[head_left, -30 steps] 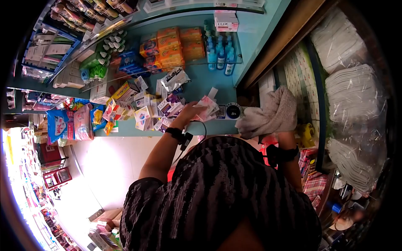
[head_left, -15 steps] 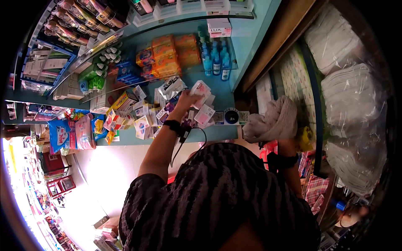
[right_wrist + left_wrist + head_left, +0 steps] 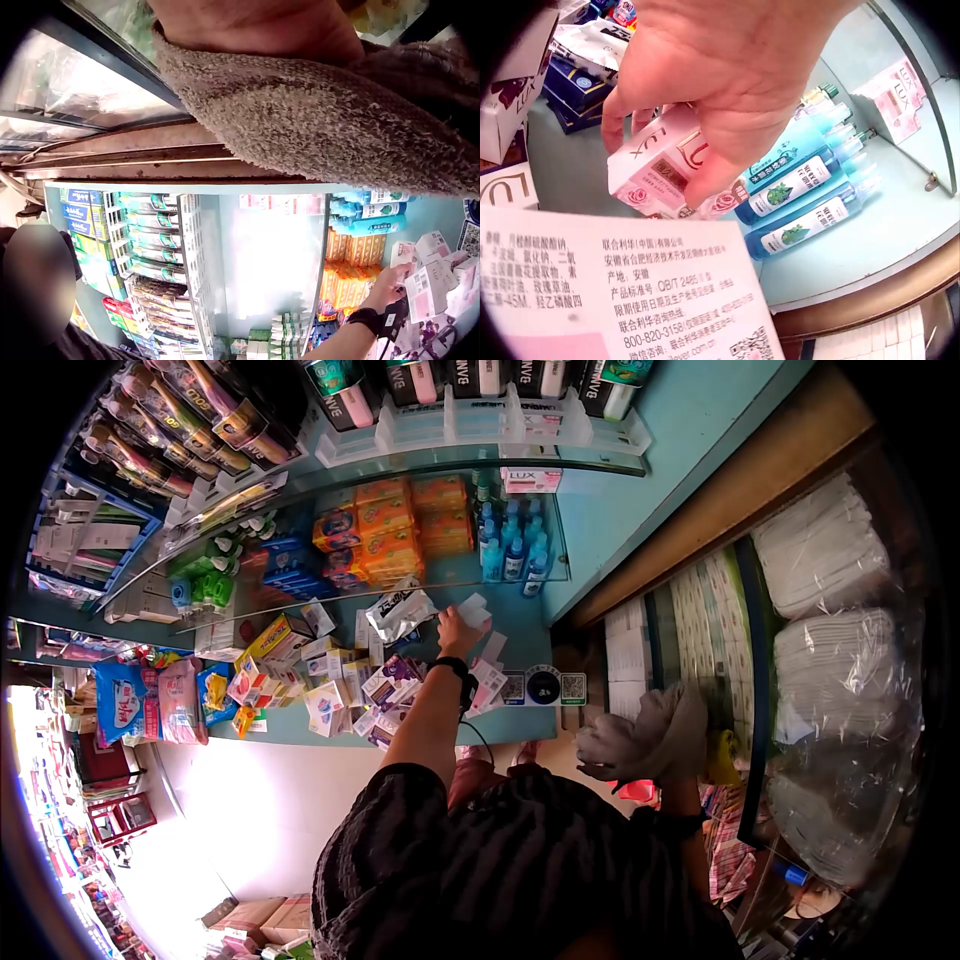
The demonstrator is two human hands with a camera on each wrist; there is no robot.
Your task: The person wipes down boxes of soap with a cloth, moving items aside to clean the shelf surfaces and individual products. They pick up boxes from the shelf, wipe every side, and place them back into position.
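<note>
In the left wrist view, my left hand (image 3: 735, 67) grips a pink LUX soap box (image 3: 649, 169), thumb on the near face and fingers round the far side. The head view has this hand (image 3: 458, 632) over the teal shelf, between a silver-white packet (image 3: 400, 614) and the blue bottles (image 3: 514, 555). A second soap box (image 3: 622, 285) with printed text fills the near corner of the left wrist view. A bunched grey towel (image 3: 645, 735) is held in my right hand (image 3: 262, 26); the cloth hides its fingers.
Loose purple-and-white boxes (image 3: 392, 685) lie in a heap left of the QR code cards (image 3: 543, 687). Orange packs (image 3: 385, 535) stand stacked behind a glass shelf edge (image 3: 420, 468). Plastic-wrapped white bundles (image 3: 830, 660) line the right side, beyond a wooden beam (image 3: 740, 490).
My left hand has lifted a pink soap box from the shelf's front and carried it back toward the blue bottles. The right hand keeps the towel at the right. The head view has tilted upward.
</note>
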